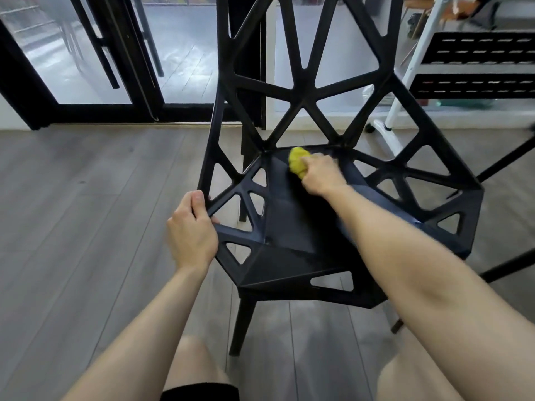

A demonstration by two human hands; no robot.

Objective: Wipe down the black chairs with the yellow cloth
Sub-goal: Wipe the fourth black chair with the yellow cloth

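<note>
A black chair [292, 227] with a lattice of triangular openings stands in front of me, its back rising to the top of the frame. My right hand [322, 175] grips a bunched yellow cloth [298, 162] and holds it against the rear of the seat, close to where seat and backrest meet. My left hand [191, 230] grips the chair's left side frame, thumb over the edge bar. The part of the seat under my right forearm is hidden.
Grey wood-plank floor [86, 227] surrounds the chair. Black-framed glass doors [130, 82] stand behind it at the left. A white rack with black slotted shelves [474, 53] stands at the back right. Thin black legs of other furniture [509, 160] reach in from the right edge.
</note>
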